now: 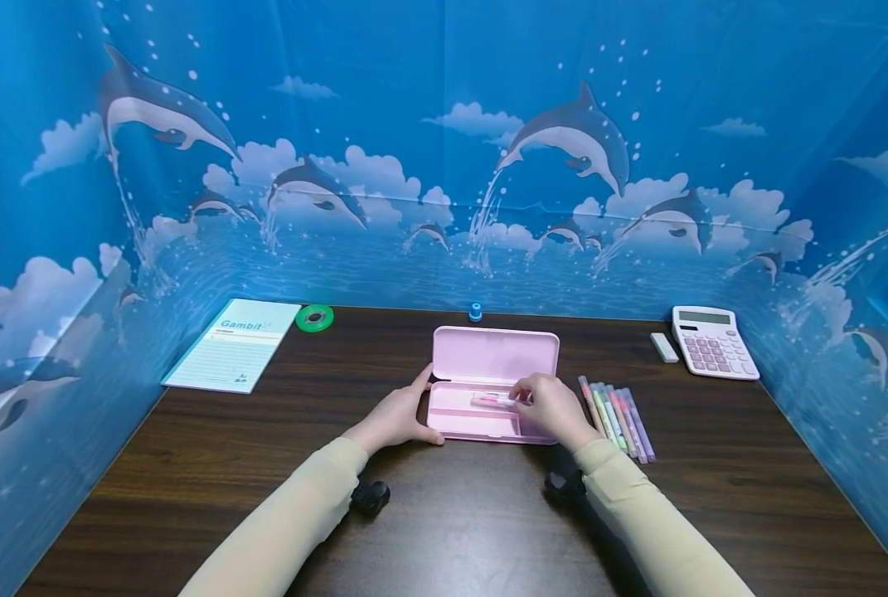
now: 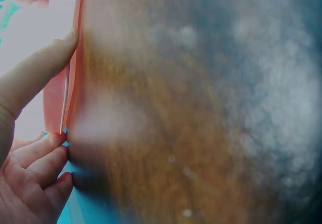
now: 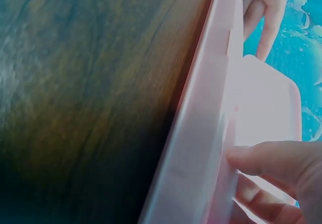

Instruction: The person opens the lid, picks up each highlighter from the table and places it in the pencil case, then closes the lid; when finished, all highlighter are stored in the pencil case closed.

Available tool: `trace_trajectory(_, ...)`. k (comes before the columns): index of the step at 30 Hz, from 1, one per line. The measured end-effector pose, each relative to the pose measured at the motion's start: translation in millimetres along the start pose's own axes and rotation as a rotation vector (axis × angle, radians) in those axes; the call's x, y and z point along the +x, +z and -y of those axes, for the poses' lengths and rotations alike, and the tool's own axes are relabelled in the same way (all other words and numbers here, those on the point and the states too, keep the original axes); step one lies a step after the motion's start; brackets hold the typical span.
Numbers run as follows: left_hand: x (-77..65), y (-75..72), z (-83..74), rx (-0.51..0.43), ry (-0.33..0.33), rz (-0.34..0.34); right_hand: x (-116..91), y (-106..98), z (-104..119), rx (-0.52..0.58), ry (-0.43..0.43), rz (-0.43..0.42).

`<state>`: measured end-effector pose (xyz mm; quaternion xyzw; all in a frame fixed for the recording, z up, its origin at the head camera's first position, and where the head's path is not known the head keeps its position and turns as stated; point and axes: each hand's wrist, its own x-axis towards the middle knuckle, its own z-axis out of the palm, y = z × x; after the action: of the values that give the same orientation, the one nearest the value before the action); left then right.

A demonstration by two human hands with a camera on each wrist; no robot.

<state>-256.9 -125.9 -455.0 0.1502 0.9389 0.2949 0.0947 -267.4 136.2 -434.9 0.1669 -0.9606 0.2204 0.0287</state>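
Note:
A pink pencil case (image 1: 481, 424) lies with its lid (image 1: 496, 352) raised on the table. My left hand (image 1: 400, 414) holds the case's left end, thumb at the front edge and fingers along the side. In the left wrist view that thumb (image 2: 45, 65) presses the case's rim. My right hand (image 1: 551, 405) reaches over the right part of the case and pinches the right end of a slim white-and-pink pen (image 1: 491, 400) in the back compartment. In the right wrist view the right hand (image 3: 282, 178) is inside the case's edge; the pen is hidden there.
Several pastel markers (image 1: 618, 419) lie right of the case. Farther right are a white eraser (image 1: 664, 347) and a calculator (image 1: 715, 342). A small blue object (image 1: 476, 313) stands behind the lid. At the left lie a notepad (image 1: 235, 346) and a green tape roll (image 1: 314, 318).

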Motion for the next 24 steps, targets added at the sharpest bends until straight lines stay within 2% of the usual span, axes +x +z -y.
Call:
trace_trajectory(7,0.3,-0.1,0.1,-0.013,-0.004,0.004,-2,-2,-2,0.013,-0.004,-0.019)
trace_trajectory(24,-1.6,-0.9,-0.5,0.002,-0.003,0.002,-15,-14,-21,0.075,0.029,-0.094)
